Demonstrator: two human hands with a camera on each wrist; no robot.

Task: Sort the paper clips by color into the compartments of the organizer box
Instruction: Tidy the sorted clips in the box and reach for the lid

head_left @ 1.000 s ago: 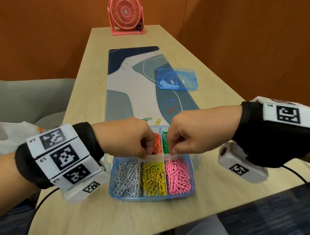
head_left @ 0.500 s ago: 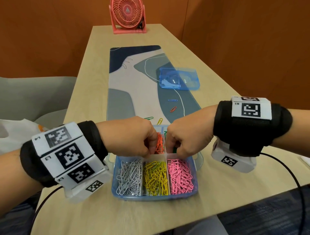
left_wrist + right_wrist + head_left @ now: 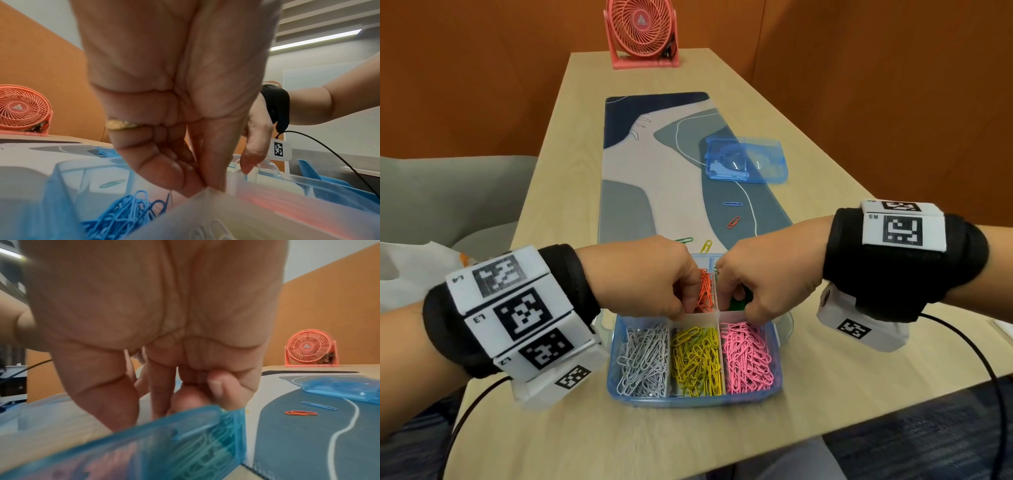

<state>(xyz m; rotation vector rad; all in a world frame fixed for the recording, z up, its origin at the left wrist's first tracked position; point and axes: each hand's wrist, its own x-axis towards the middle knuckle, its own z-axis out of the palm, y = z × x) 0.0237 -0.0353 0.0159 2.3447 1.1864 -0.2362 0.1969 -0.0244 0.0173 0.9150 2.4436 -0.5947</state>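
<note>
From the head view, the organizer box (image 3: 693,399) is sitting on the desk (image 3: 808,404), with silver clips (image 3: 643,363), yellow clips (image 3: 697,359) and pink clips (image 3: 748,359) lying in its near compartments. The left hand (image 3: 640,277) and right hand (image 3: 767,277) are reaching into the far compartments, fingers curled, beside orange clips (image 3: 705,291). Four loose clips are lying on the mat (image 3: 626,192) near the blue lid (image 3: 746,159).

From the left wrist view, the left fingertips (image 3: 185,181) are pinching together over blue clips (image 3: 127,209); what they are holding I cannot tell.

From the right wrist view, the right fingers (image 3: 218,391) are curling inside the box; their grip I cannot tell
</note>
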